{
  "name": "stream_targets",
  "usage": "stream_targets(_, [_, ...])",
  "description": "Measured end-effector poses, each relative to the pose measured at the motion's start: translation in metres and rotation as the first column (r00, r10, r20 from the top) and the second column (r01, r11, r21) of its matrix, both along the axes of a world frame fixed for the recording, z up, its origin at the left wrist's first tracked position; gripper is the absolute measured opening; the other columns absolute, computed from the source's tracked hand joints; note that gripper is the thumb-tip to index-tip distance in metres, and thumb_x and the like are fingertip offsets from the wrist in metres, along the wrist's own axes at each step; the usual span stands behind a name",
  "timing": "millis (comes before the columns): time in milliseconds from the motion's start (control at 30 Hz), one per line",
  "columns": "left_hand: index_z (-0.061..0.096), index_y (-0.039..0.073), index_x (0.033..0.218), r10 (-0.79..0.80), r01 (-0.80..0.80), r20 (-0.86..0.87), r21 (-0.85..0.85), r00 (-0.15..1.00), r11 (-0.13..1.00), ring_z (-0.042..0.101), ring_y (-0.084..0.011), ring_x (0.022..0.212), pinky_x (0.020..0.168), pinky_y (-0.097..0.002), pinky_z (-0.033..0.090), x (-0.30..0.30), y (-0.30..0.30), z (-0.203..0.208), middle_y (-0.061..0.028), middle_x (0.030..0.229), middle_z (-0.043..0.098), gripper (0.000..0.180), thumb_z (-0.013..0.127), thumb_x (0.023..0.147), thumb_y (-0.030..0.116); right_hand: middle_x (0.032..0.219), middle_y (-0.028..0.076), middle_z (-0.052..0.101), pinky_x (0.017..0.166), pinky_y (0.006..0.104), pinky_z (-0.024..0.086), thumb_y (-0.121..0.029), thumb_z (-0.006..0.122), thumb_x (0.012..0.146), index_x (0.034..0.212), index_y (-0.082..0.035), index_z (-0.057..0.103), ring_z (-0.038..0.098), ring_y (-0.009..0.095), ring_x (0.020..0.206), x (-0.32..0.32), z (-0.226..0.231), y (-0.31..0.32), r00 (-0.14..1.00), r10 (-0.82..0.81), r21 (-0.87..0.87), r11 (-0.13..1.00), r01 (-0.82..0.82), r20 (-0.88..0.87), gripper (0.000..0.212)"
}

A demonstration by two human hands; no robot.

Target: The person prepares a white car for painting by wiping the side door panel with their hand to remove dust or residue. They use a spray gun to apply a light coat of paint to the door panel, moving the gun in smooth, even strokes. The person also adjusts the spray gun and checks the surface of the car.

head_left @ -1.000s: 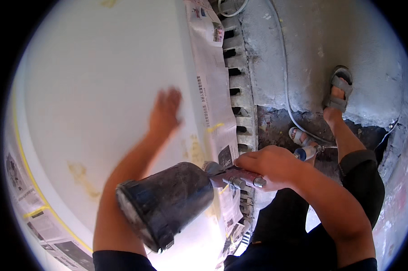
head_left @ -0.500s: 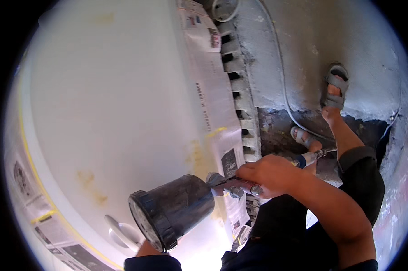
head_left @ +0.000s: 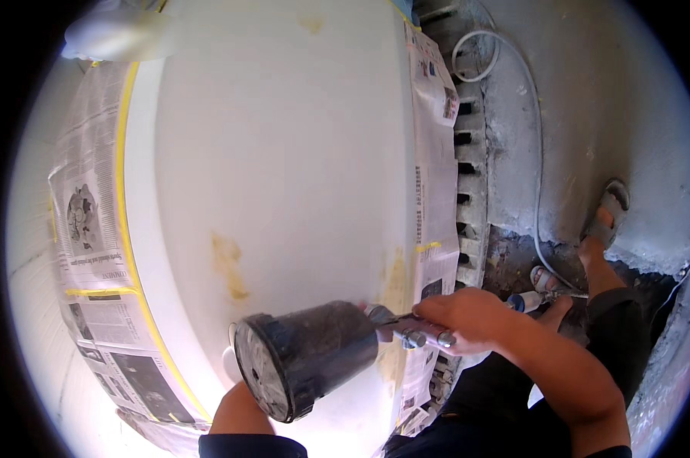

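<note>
My right hand (head_left: pixel 467 317) is closed around the body of a spray gun (head_left: pixel 410 332). A large black paint cup (head_left: pixel 314 355) sits tilted on the gun, its round lid toward the lower left. The gun is over a smooth white vehicle panel (head_left: pixel 299 153), which bears yellowish patches (head_left: pixel 229 267) of filler. Beneath the cup, part of a white door handle (head_left: pixel 229 362) shows. My left forearm (head_left: pixel 242 412) comes in from the lower edge; the left hand is hidden behind the cup, fingers unseen.
Newspaper (head_left: pixel 89 221) edged with yellow tape (head_left: pixel 121 160) masks the left side. More newspaper (head_left: pixel 434 175) lies along the right edge, beside a slotted concrete drain cover (head_left: pixel 471 145). A pale hose (head_left: pixel 540 153) crosses the floor to the gun's fitting. My sandalled foot (head_left: pixel 608 214) stands near a broken pit.
My view has swung left, so the panel and floor appear farther right. More of the left newspaper shows. The right hand still holds the spray gun; more of the left forearm is visible.
</note>
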State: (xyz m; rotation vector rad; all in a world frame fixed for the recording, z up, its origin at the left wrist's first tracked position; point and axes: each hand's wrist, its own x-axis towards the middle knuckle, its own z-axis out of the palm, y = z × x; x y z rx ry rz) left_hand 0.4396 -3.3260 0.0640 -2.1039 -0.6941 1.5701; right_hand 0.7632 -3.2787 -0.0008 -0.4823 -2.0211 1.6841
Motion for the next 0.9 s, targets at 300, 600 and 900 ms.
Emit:
stream_targets(300, [0.027, 0.000, 0.147, 0.057, -0.307, 0.350, 0.720, 0.935, 0.623, 0.018, -0.0292, 0.145, 0.117, -0.0494, 0.013, 0.036, 0.166, 0.184, -0.0158, 0.155, 0.024, 0.078, 0.054, 0.090, 0.045, 0.099, 0.008, 0.067, 0.067, 0.0450, 0.052, -0.024, 0.064, 0.082, 0.110, -0.015, 0.060, 0.065, 0.036, 0.079, -0.006, 0.026, 0.023, 0.998, -0.019, 0.013, 1.000, 0.020, -0.056, 0.030])
stream_targets(600, [0.021, -0.001, 0.149, 0.220, -0.365, 0.292, 0.753, 0.931, 0.547, 0.006, -0.0349, 0.147, 0.116, -0.0548, 0.002, 0.011, 0.064, 0.203, -0.0190, 0.158, 0.013, 0.092, 0.053, 0.086, 0.059, 0.092, 0.007, 0.065, 0.060, 0.0460, 0.051, -0.031, 0.056, 0.091, 0.102, -0.013, 0.057, 0.064, 0.035, 0.071, -0.005, 0.034, 0.050, 0.977, -0.189, 0.042, 0.980, 0.194, -0.095, 0.021])
stream_targets(900, [0.033, -0.003, 0.144, 0.046, -0.200, 0.258, 0.609, 0.965, 0.767, 0.020, -0.0302, 0.145, 0.117, -0.0519, 0.013, 0.052, 0.267, 0.055, -0.0192, 0.154, 0.027, 0.079, 0.050, 0.089, 0.051, 0.089, 0.010, 0.064, 0.055, 0.0479, 0.049, -0.026, 0.060, 0.089, 0.097, -0.011, 0.053, 0.063, 0.036, 0.064, -0.004, 0.004, 0.078, 0.916, -0.399, -0.013, 0.917, 0.399, -0.030, 0.018])
